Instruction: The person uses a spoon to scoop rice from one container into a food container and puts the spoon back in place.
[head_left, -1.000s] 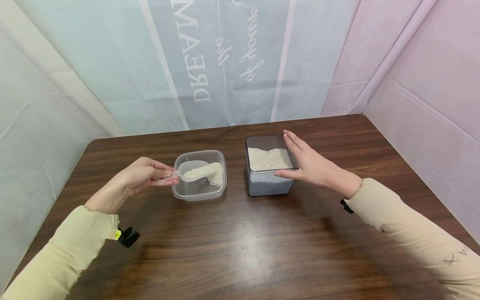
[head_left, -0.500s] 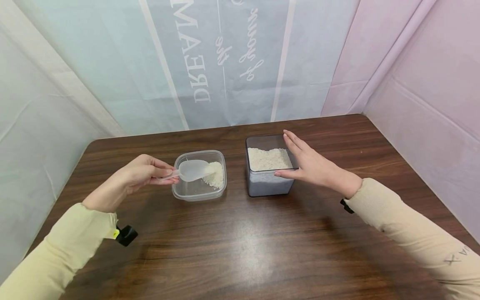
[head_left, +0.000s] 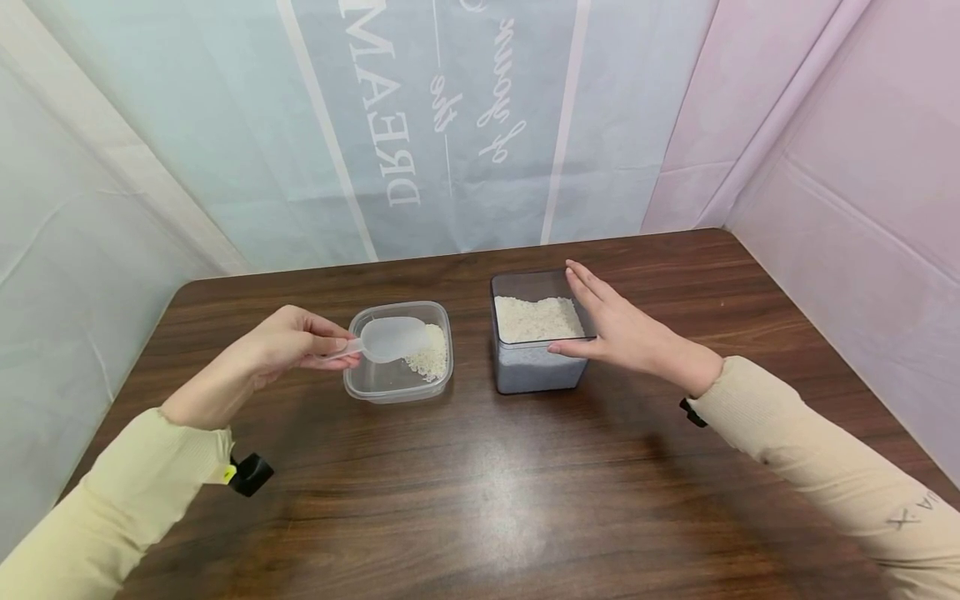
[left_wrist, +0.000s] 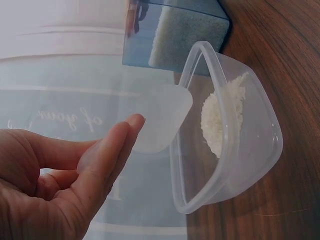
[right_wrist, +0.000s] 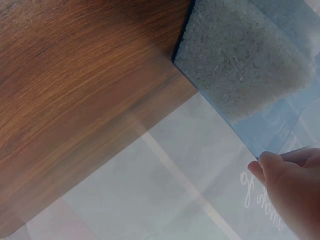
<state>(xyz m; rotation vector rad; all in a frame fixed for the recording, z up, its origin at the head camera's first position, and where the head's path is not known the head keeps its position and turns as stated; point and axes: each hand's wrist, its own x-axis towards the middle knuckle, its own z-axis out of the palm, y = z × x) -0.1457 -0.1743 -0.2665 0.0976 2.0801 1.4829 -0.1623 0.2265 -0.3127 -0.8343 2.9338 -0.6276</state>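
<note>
In the head view my left hand [head_left: 288, 350] pinches the handle of a translucent plastic scoop [head_left: 393, 339]. The scoop is turned over above a clear plastic food container [head_left: 367, 385], its rounded back facing up. A small heap of white rice [head_left: 429, 354] lies at that container's right side, also visible through its wall in the left wrist view. To the right stands a smoky square storage box [head_left: 540, 377] partly filled with rice [right_wrist: 240, 60]. My right hand [head_left: 626, 325] rests on this box with straight fingers along its right rim and the thumb across the front.
Both containers stand apart on a dark brown wooden table [head_left: 480, 500]. Behind it hangs a pale blue curtain [head_left: 450, 125] with mirrored lettering, and pink fabric [head_left: 847, 208] lines the right side. A black wrist camera [head_left: 251, 473] hangs from the left sleeve.
My left hand has rolled the scoop over, and the rice in it has poured into the clear container. My right hand has stayed on the storage box.
</note>
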